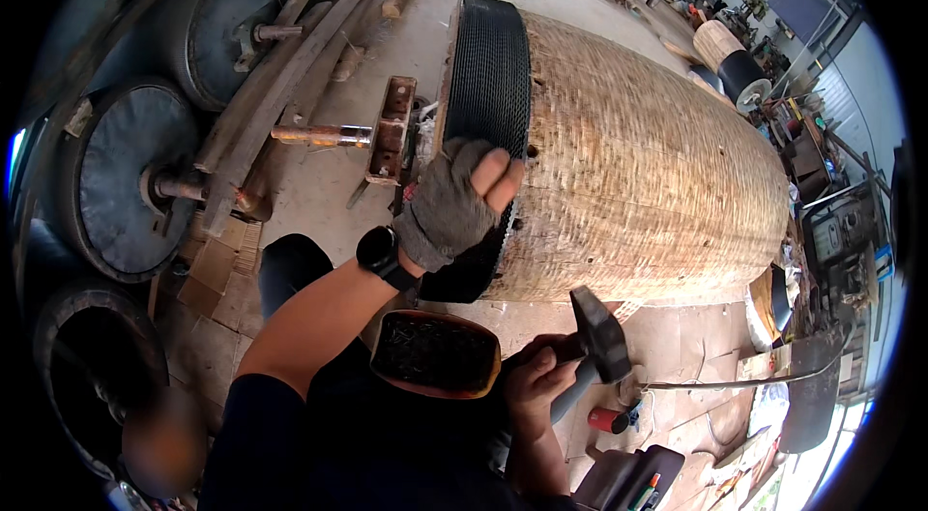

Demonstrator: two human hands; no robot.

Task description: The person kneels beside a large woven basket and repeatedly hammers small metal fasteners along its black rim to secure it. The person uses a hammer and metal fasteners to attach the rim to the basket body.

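Note:
A large roller with a pitted tan surface lies before me, and a ribbed black rubber band wraps its left end. My left hand, in a grey glove with bare fingertips, rests on this band near its right edge. Its fingers are bent together; whatever they pinch, if anything, is hidden. Lower right, my right hand grips a hammer by the handle, its dark steel head raised near the roller's lower side. An oblong container of small dark pieces, seemingly nails, sits by my lap between both arms.
Dark metal drums line the left side, with long wooden beams beside them. A rusty bracket with a shaft stands at the roller's left end. On the floor at right are a red can and a thin rod.

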